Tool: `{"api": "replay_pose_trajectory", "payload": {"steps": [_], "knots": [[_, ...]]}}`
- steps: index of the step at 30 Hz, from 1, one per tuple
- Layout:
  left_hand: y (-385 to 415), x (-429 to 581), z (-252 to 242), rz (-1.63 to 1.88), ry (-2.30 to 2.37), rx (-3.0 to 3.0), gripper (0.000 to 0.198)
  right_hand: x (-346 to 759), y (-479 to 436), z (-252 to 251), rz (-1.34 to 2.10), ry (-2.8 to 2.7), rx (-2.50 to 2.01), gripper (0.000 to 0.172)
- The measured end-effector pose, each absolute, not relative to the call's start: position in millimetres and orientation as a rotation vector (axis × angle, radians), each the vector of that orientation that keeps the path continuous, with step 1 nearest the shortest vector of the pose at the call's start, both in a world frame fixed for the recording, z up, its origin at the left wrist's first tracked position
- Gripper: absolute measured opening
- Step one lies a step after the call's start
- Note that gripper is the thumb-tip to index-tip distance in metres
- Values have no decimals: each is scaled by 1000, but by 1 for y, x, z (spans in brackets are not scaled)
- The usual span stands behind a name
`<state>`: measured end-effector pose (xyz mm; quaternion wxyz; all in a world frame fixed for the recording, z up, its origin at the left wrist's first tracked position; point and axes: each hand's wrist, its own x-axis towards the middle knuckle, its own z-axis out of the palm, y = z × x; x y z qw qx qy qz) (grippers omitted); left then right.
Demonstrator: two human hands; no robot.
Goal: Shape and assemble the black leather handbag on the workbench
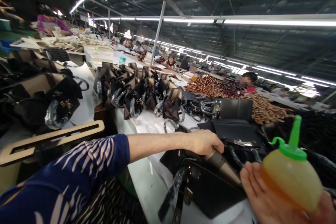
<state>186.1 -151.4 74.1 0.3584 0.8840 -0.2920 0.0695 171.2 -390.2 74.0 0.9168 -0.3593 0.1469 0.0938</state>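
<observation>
My left hand (pixel 207 142) reaches across the table and is closed on the top edge of a black handbag (pixel 207 189) lying in front of me, its handle wrapped in plastic. My right hand (pixel 265 199) holds a squeeze bottle (pixel 291 176) of amber liquid with a green nozzle cap, at the lower right, just to the right of the bag. More black bags (pixel 233 119) lie flat just beyond my left hand.
A row of upright black handbags (pixel 136 92) stands along the white table (pixel 147 182). A wooden template (pixel 49 140) lies at left. Brown leather pieces (pixel 217 87) are piled further back. Other workers sit at distant tables.
</observation>
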Motion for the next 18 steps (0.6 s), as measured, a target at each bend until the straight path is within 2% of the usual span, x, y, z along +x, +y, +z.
{"api": "replay_pose_trajectory", "payload": {"steps": [7, 12, 15, 18], "knots": [[-148, 183, 63, 191, -657, 2298, 24, 142, -350, 111, 124, 219, -786, 55], [-143, 162, 75, 415, -724, 2318, 26, 139, -340, 113, 107, 327, -805, 44], [-136, 149, 80, 257, -925, 2309, 20, 140, -340, 111, 78, 298, -828, 40], [-131, 143, 83, 9, -1028, 2299, 33, 138, -339, 110, 94, 312, -841, 42]]}}
